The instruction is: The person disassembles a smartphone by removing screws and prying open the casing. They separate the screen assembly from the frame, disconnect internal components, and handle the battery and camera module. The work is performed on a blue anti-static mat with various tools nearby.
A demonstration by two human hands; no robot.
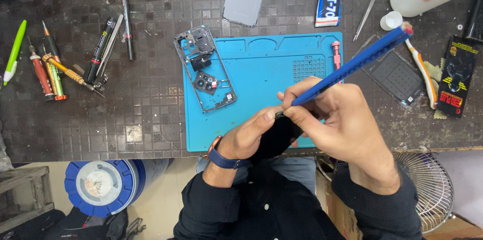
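Two hands work over the near edge of the blue mat (251,94). Left hand (246,137) is curled under a dark phone (282,137), gripping it from below; phone is black, glossy, mostly hidden by both hands, so its long axis can't be told. Right hand (334,119) pinches a blue pry tool (352,64) w/ clenched fingers, tip at the phone's top edge. Tool is a long flat blue stick, running from the phone up and away to the right past the mat's far right corner. Mat's far tray recesses look bare. Phone frame (204,69) w/ camera parts lies across the mat's left edge. Blue tub (103,187), white lid, sits below-left of mat; contents unclear.
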